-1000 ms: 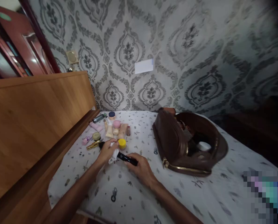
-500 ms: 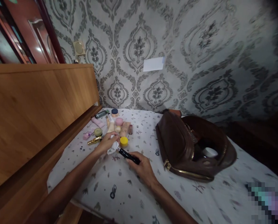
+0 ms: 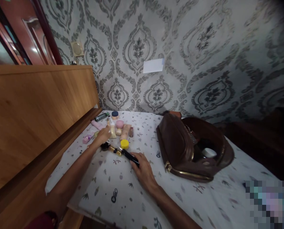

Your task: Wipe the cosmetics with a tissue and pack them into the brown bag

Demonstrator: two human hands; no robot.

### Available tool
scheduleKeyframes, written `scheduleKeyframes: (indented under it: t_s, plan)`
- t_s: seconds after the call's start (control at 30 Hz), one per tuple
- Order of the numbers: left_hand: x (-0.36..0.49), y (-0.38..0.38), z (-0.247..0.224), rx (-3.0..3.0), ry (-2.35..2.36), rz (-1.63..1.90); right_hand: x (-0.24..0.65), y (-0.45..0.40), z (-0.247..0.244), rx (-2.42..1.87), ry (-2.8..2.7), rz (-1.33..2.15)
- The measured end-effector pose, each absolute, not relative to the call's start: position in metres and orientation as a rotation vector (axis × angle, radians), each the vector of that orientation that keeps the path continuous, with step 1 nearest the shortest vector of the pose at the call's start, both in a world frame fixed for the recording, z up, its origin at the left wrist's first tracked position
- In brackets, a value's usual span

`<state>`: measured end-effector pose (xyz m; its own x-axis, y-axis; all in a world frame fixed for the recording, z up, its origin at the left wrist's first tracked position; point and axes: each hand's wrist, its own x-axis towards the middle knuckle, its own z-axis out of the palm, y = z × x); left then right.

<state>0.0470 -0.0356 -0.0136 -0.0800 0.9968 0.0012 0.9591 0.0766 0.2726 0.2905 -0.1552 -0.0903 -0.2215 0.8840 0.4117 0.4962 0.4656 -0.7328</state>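
My right hand (image 3: 144,171) is closed around a slim black tube (image 3: 130,157) with a silvery end, held low over the cloth and pointing left. Close to its tip is a gold-and-black cosmetic tube (image 3: 113,149), with a round dark part (image 3: 104,146) at its left. My left hand (image 3: 102,135) reaches over the group of cosmetics, its fingertips against or just beside a cream-coloured squeeze tube (image 3: 112,131); whether they grip anything is unclear. Near the hands are a yellow-lidded jar (image 3: 124,144), a pinkish-beige tube (image 3: 125,131) and a pink round container (image 3: 119,124).
A brown leather bag (image 3: 177,146) stands unzipped on the right, a white item (image 3: 209,153) inside. Behind the left hand are a dark-lidded jar (image 3: 115,115), a dark bottle (image 3: 101,117) and a lilac tube (image 3: 87,138). A wooden panel (image 3: 44,105) borders the patterned cloth (image 3: 123,197).
My left hand has moved left and away from me. The white crumpled item beneath it is no longer visible, and the gold-and-black tube now shows. My right hand still holds the black tube.
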Motion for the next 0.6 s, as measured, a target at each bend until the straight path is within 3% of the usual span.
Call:
scheduleKeyframes:
  t_s: [0.6]
  plan:
    - [0.056, -0.037, -0.008, 2.109, 2.191, 0.216, 0.288, -0.156, -0.085, -1.201, -1.966, 0.549]
